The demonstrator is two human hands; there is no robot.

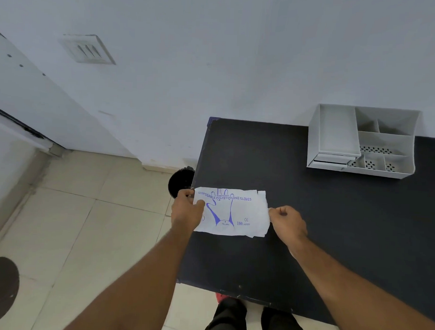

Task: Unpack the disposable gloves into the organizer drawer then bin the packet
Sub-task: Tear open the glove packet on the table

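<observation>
Both hands hold the glove packet (231, 212) stretched flat between them, above the near-left part of the dark surface (308, 217). Left hand (187, 209) pinches the packet's left edge, thumb on top over the printed side, fingers curled behind. Right hand (287, 222) is clenched on the packet's right edge, fingers curled in tight. Packet is white with blue print, a glove outline and "disposable polyethylene gloves", "100 pieces"; top right corner looks torn or ragged. Cannot tell if gloves are inside.

Organizer (362, 141), light grey, sits on the surface well beyond the right hand, far side against the wall. It has one long tray compartment on its left and several smaller compartments on its right, some with perforated bottoms. A slim drawer (331, 160) shows at its lower left front, slightly out.

Black round bin (181, 182) stands on the floor just beyond the left hand, tucked beside the surface's left edge. Tiled floor (85, 234) lies left of the left arm.
</observation>
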